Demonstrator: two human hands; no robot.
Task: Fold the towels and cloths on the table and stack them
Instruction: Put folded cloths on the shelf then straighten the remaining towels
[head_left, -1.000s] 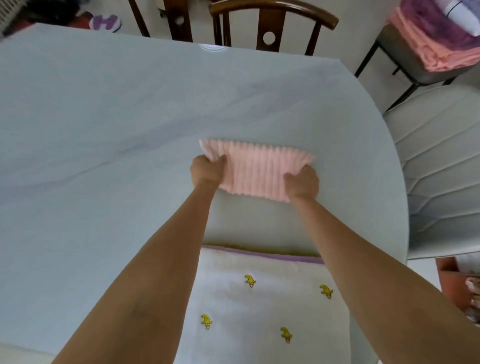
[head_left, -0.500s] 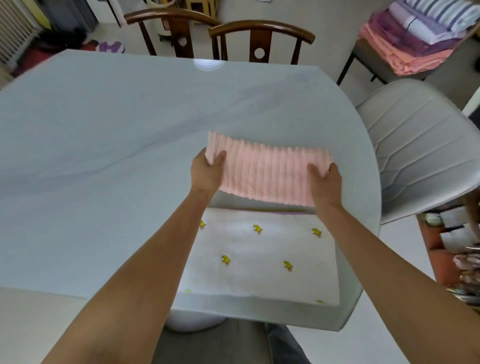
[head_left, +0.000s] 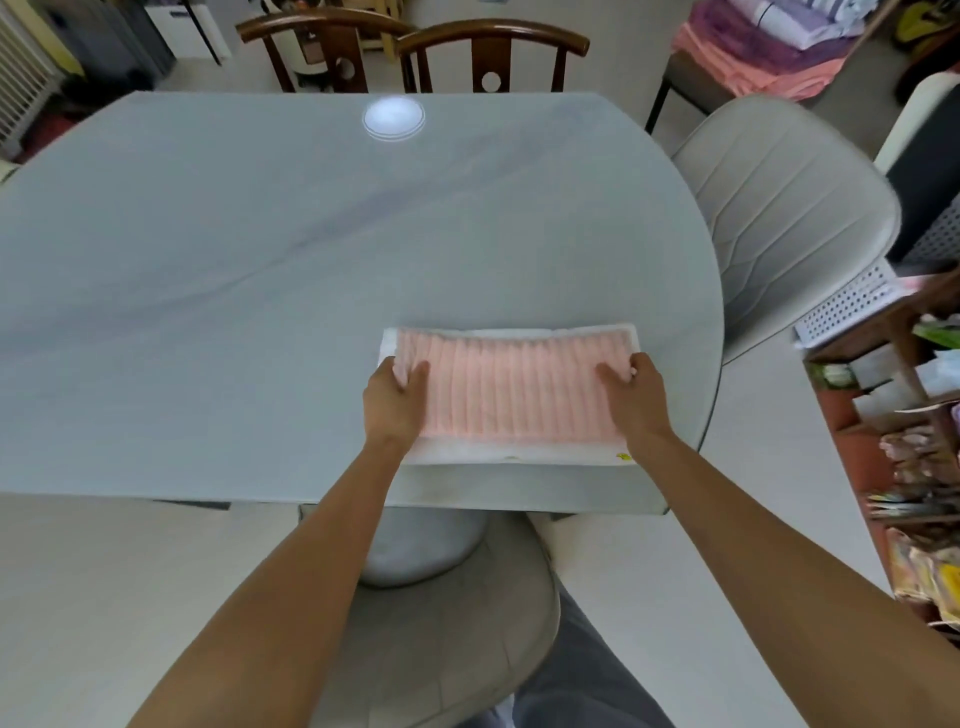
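Note:
A folded pink ribbed cloth (head_left: 514, 392) lies on top of a folded white towel (head_left: 519, 453) with small yellow prints, near the table's front edge. Only the white towel's rim shows around the pink cloth. My left hand (head_left: 393, 408) grips the pink cloth's left end, thumb on top. My right hand (head_left: 632, 397) grips its right end the same way. The pale grey marble table (head_left: 234, 270) carries both.
Two dark wooden chairs (head_left: 488, 57) stand at the far side. A pale padded chair (head_left: 789, 208) is at the right, and another chair seat sits below me. A stool at the back right holds stacked pink and purple towels (head_left: 763, 52). A cluttered shelf (head_left: 893, 415) stands right.
Both hands carried the pink cloth back toward me and set it on the white towel. The camera rose and pulled back.

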